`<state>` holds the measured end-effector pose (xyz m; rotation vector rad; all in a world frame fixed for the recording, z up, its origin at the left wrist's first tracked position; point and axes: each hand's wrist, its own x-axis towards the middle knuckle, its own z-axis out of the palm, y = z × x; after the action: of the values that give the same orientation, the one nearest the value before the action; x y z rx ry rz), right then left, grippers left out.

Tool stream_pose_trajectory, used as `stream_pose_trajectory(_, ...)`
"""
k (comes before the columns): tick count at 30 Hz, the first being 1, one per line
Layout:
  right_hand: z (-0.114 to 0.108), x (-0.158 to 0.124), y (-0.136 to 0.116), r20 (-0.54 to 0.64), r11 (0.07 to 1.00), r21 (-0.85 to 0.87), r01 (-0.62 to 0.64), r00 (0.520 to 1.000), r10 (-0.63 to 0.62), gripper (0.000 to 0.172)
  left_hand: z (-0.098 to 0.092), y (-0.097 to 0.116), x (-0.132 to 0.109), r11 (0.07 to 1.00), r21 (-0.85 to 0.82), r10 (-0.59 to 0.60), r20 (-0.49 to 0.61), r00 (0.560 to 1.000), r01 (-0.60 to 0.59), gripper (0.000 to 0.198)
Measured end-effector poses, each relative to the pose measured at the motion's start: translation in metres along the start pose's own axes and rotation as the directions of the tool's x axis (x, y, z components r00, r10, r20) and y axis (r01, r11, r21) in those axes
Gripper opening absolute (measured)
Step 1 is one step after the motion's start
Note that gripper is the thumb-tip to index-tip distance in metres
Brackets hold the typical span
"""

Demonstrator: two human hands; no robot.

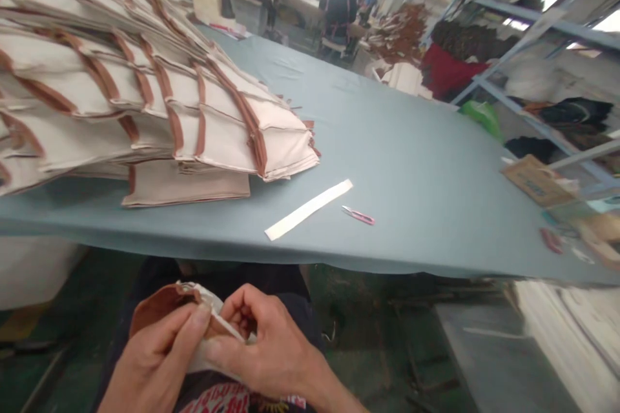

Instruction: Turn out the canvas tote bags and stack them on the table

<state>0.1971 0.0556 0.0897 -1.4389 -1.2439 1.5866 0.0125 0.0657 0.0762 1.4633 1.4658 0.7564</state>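
Observation:
Above my lap, at the bottom of the head view, both hands hold a piece of cream and brown fabric. My left hand pinches its folded edge between thumb and fingers. Close beside it, my right hand has its fingers curled round the cream edge, thumb on top. The brown side of the fabric faces up at the left. On the table beyond my hands lie a cream strip and small pink-handled snips.
A large pile of cream pieces with brown edging covers the table's left part. A cardboard box and a metal shelf stand at the right. Cream fabric is stacked at lower right. A person is in the background.

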Motion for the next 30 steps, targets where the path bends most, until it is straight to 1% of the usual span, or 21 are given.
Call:
stream_pose_trajectory(2, -0.001, 0.005, 0.010, -0.046, 0.999, 0.040, 0.006, 0.999, -0.004, 0.030, 0.008, 0.004, 0.002, 0.998, -0.047, -0.040, -0.004, 0.999, 0.040, 0.048)
stream_pose_trajectory(3, -0.002, 0.007, 0.015, -0.036, 0.997, 0.076, 0.008, 0.999, -0.005, 0.034, 0.011, 0.005, 0.004, 0.996, -0.058, -0.061, 0.005, 0.998, 0.062, 0.048)
stream_pose_trajectory(5, -0.008, 0.012, 0.023, 0.009, 0.990, 0.144, 0.006, 1.000, -0.007, 0.040, 0.014, 0.003, 0.010, 0.996, -0.027, -0.079, 0.037, 0.996, 0.080, 0.051)
stream_pose_trajectory(7, -0.019, 0.014, 0.027, 0.053, 0.987, 0.158, -0.008, 0.999, 0.000, 0.042, 0.015, -0.003, 0.018, 0.998, 0.007, -0.062, 0.132, 0.989, 0.062, 0.055)
stream_pose_trajectory(9, -0.033, 0.017, 0.027, 0.095, 0.992, 0.123, -0.025, 0.995, 0.013, 0.035, 0.017, -0.010, 0.025, 1.000, 0.011, -0.017, 0.220, 0.975, 0.015, 0.055)
stream_pose_trajectory(10, -0.041, 0.019, 0.025, 0.074, 0.997, 0.076, -0.025, 0.997, 0.020, 0.028, 0.018, -0.012, 0.028, 1.000, 0.012, 0.006, 0.248, 0.969, -0.009, 0.053)
stream_pose_trajectory(11, -0.048, 0.022, 0.024, 0.011, 1.000, -0.006, -0.018, 1.000, 0.018, 0.022, 0.020, -0.013, 0.030, 0.999, 0.021, 0.019, 0.253, 0.967, -0.025, 0.052)
stream_pose_trajectory(12, -0.055, 0.027, 0.022, -0.098, 0.992, -0.126, -0.004, 0.995, -0.009, 0.017, 0.023, -0.012, 0.030, 0.999, 0.035, 0.021, 0.241, 0.970, -0.030, 0.051)
stream_pose_trajectory(13, -0.060, 0.033, 0.022, -0.226, 0.960, -0.279, 0.004, 0.972, -0.069, 0.015, 0.026, -0.009, 0.030, 0.998, 0.048, 0.015, 0.220, 0.975, -0.026, 0.050)
stream_pose_trajectory(14, -0.065, 0.041, 0.022, -0.338, 0.896, -0.445, -0.005, 0.927, -0.163, 0.017, 0.029, -0.006, 0.030, 0.998, 0.058, 0.006, 0.204, 0.979, -0.018, 0.050)
stream_pose_trajectory(15, -0.069, 0.050, 0.024, -0.399, 0.807, -0.590, -0.028, 0.879, -0.261, 0.023, 0.032, -0.001, 0.029, 0.998, 0.061, -0.007, 0.183, 0.983, -0.004, 0.050)
stream_pose_trajectory(16, -0.072, 0.060, 0.027, -0.416, 0.716, -0.696, -0.053, 0.843, -0.341, 0.028, 0.034, 0.003, 0.028, 0.998, 0.055, -0.017, 0.163, 0.987, 0.008, 0.050)
stream_pose_trajectory(17, -0.075, 0.070, 0.031, -0.406, 0.640, -0.765, -0.072, 0.825, -0.393, 0.030, 0.037, 0.006, 0.027, 0.999, 0.043, -0.019, 0.156, 0.988, 0.013, 0.050)
stream_pose_trajectory(18, -0.076, 0.080, 0.035, -0.393, 0.592, -0.802, -0.084, 0.819, -0.417, 0.028, 0.039, 0.009, 0.027, 0.999, 0.033, -0.020, 0.153, 0.988, 0.015, 0.050)
stream_pose_trajectory(19, -0.077, 0.088, 0.040, -0.383, 0.565, -0.820, -0.090, 0.820, -0.425, 0.022, 0.039, 0.010, 0.027, 1.000, 0.026, -0.019, 0.153, 0.988, 0.016, 0.049)
stream_pose_trajectory(20, -0.078, 0.094, 0.045, -0.378, 0.556, -0.826, -0.092, 0.822, -0.426, 0.014, 0.040, 0.009, 0.027, 1.000, 0.022, -0.018, 0.155, 0.988, 0.015, 0.048)
stream_pose_trajectory(21, -0.079, 0.098, 0.049, -0.376, 0.553, -0.828, -0.093, 0.823, -0.425, 0.011, 0.039, 0.007, 0.028, 1.000, 0.026, -0.013, 0.155, 0.988, 0.009, 0.047)
stream_pose_trajectory(23, -0.080, 0.102, 0.055, -0.375, 0.544, -0.833, -0.095, 0.821, -0.430, 0.018, 0.036, 0.001, 0.031, 0.997, 0.069, 0.009, 0.145, 0.989, -0.020, 0.045)
stream_pose_trajectory(26, -0.085, 0.101, 0.058, -0.372, 0.551, -0.830, -0.087, 0.822, -0.431, 0.023, 0.029, -0.007, 0.042, 0.978, 0.187, 0.068, 0.132, 0.989, -0.092, 0.041)
stream_pose_trajectory(28, -0.090, 0.099, 0.057, -0.371, 0.565, -0.821, -0.080, 0.827, -0.422, 0.027, 0.029, -0.008, 0.053, 0.963, 0.242, 0.094, 0.120, 0.988, -0.121, 0.034)
stream_pose_trajectory(30, -0.095, 0.099, 0.054, -0.367, 0.584, -0.809, -0.070, 0.836, -0.408, 0.030, 0.033, -0.004, 0.065, 0.954, 0.266, 0.114, 0.093, 0.989, -0.135, 0.028)
